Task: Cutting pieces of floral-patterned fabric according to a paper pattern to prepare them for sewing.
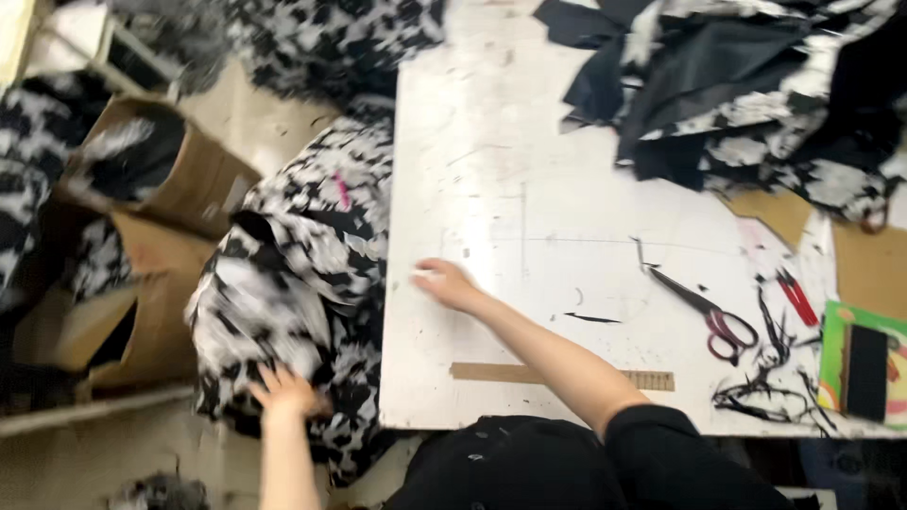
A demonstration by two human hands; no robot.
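Left hand, lower left, grips patterned fabric pile; right hand pinches white chalk, braced on table.

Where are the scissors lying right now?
In the head view, the scissors lie open on the white table, right of centre, between the wooden ruler and the small red snips.

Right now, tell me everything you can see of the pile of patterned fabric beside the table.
The fabric pile is black-and-white printed cloth, soft and crumpled, heaped against the white table's left edge beside cardboard boxes. A small pink mark shows near its top. The left hand presses on its lower part; the picture is blurred there.
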